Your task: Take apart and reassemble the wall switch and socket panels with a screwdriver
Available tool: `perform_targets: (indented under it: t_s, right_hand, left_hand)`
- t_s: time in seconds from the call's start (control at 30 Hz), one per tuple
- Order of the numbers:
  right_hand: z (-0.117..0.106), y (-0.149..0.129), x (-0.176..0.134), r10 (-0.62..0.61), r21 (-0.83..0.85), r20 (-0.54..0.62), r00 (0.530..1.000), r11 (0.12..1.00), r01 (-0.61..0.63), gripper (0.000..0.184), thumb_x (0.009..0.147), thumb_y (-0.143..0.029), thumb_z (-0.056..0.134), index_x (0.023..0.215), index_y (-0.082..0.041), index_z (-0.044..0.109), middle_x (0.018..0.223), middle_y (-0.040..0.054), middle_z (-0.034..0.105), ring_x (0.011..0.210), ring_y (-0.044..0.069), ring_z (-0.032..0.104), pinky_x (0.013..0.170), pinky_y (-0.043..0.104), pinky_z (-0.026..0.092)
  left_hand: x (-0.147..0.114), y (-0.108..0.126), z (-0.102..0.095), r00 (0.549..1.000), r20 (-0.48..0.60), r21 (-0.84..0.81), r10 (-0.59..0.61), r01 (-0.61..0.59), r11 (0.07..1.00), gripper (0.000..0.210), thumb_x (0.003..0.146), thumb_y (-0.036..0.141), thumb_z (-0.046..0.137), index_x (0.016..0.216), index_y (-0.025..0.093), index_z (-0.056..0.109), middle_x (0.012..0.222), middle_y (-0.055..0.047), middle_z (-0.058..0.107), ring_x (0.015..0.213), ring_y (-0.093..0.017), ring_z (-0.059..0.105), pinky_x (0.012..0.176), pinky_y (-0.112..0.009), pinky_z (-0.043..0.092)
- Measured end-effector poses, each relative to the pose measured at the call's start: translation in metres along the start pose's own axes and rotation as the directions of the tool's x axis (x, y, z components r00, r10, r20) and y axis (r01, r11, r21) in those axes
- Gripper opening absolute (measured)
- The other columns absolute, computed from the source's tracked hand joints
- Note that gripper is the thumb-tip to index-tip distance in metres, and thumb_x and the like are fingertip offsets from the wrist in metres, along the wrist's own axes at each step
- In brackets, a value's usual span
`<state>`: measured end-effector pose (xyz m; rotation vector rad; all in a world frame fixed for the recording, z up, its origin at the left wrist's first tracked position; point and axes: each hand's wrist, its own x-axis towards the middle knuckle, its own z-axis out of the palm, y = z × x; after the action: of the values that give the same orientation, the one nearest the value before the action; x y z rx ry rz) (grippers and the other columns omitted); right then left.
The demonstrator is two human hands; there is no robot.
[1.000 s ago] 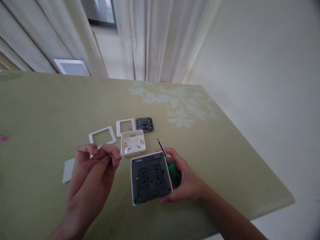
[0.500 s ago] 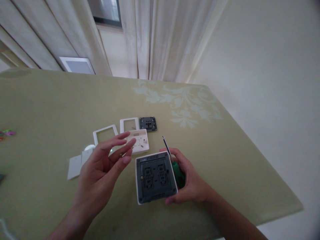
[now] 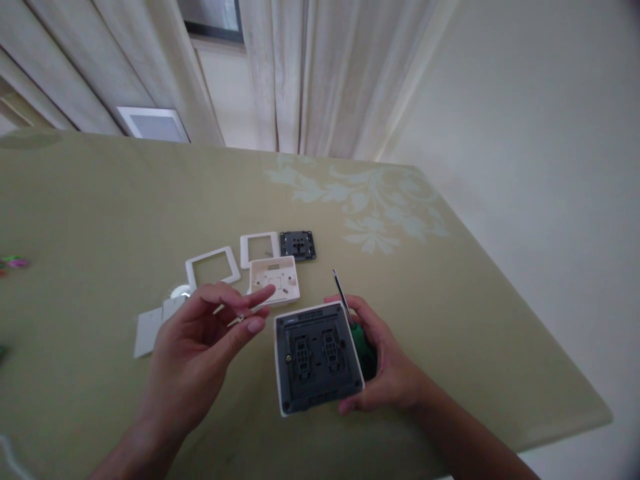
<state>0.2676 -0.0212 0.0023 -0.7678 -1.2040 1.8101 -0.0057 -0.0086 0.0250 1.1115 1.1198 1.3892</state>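
In my right hand (image 3: 387, 363) is a white wall-switch box with a dark grey switch module (image 3: 320, 393) fitted in its face. A brass-coloured screw (image 3: 289, 359) shows at the module's left side; the hole on the right looks dark. The same hand also grips a screwdriver (image 3: 361, 343) with a green handle, its metal shaft pointing up past the box's far corner. My left hand (image 3: 200, 347) is just left of the box, thumb and fingers curled together around a small shiny screw (image 3: 240, 319). The screw's far end is hidden by the fingers.
Beyond my hands lie an open white back box (image 3: 295, 293), two white frames (image 3: 189, 273) (image 3: 244, 250) and another dark switch module (image 3: 299, 245). White cover plates (image 3: 149, 333) lie left of my left hand. Small coloured bits (image 3: 19, 263) are at the table's left edge.
My left fingers have shifted and lowered, bringing the small screw into view between them. The switch box in my right hand has moved slightly right and down.
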Motion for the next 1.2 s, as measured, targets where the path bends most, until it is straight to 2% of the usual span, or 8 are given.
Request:
perform_targets:
  t_s: [0.17,0.3,0.47,0.6,0.8,1.2]
  right_hand:
    - [0.002,-0.001,0.001,0.014,0.006,-0.009,1.000,1.000,-0.014,0.117,0.049,-0.017,0.109,0.150,-0.034,0.052,0.145,0.0103,0.067,0.130,0.031,0.070,0.108,0.044,0.057]
    - [0.002,0.000,0.001,0.023,-0.008,0.000,1.000,1.000,-0.023,0.118,0.050,-0.018,0.109,0.151,-0.034,0.051,0.146,0.0106,0.066,0.128,0.030,0.070,0.108,0.045,0.057]
    - [0.004,0.000,0.003,0.000,-0.089,-0.014,1.000,0.996,-0.002,0.117,0.051,-0.020,0.109,0.151,-0.034,0.050,0.144,0.0102,0.067,0.131,0.031,0.068,0.114,0.049,0.053]
    - [0.007,-0.004,0.006,-0.027,-0.169,-0.016,0.999,0.985,0.024,0.112,0.055,-0.023,0.108,0.150,-0.032,0.050,0.142,0.0102,0.068,0.131,0.031,0.068,0.117,0.050,0.050]
    - [0.008,-0.002,0.008,-0.029,-0.238,0.024,0.999,0.971,0.034,0.111,0.058,-0.024,0.107,0.152,-0.032,0.048,0.141,0.0099,0.070,0.131,0.030,0.068,0.115,0.048,0.052]
    - [0.006,-0.001,0.007,-0.031,-0.317,0.018,0.999,0.948,0.035,0.110,0.059,-0.027,0.107,0.153,-0.032,0.049,0.140,0.0094,0.070,0.128,0.030,0.069,0.112,0.045,0.053]
  left_hand:
    - [-0.002,0.002,0.000,0.995,0.017,0.085,0.094,-0.095,0.992,0.018,0.084,0.030,0.094,0.090,0.030,0.077,0.090,0.001,0.078,0.102,-0.021,0.080,0.087,-0.030,0.071]
    - [-0.001,0.004,0.001,0.965,0.109,0.120,0.238,-0.250,0.961,0.008,0.089,0.034,0.091,0.091,0.034,0.083,0.086,0.000,0.079,0.090,-0.020,0.074,0.081,-0.034,0.068]
    - [-0.003,0.012,0.007,0.928,0.210,0.176,0.308,-0.346,0.922,0.005,0.090,0.034,0.089,0.093,0.035,0.085,0.083,-0.001,0.076,0.080,-0.020,0.069,0.062,-0.030,0.060]
    - [-0.007,0.012,0.011,0.876,0.315,0.226,0.366,-0.444,0.867,0.015,0.095,0.023,0.083,0.104,0.035,0.083,0.088,0.001,0.081,0.084,-0.021,0.073,0.069,-0.034,0.061]
    - [-0.011,0.003,0.013,0.820,0.434,0.309,0.372,-0.524,0.793,0.025,0.098,0.014,0.076,0.113,0.034,0.080,0.103,0.000,0.085,0.091,-0.022,0.078,0.078,-0.037,0.063]
    - [-0.012,0.000,0.017,0.796,0.451,0.369,0.404,-0.578,0.727,0.019,0.098,0.013,0.075,0.110,0.028,0.079,0.100,-0.001,0.082,0.090,-0.020,0.072,0.076,-0.032,0.062]
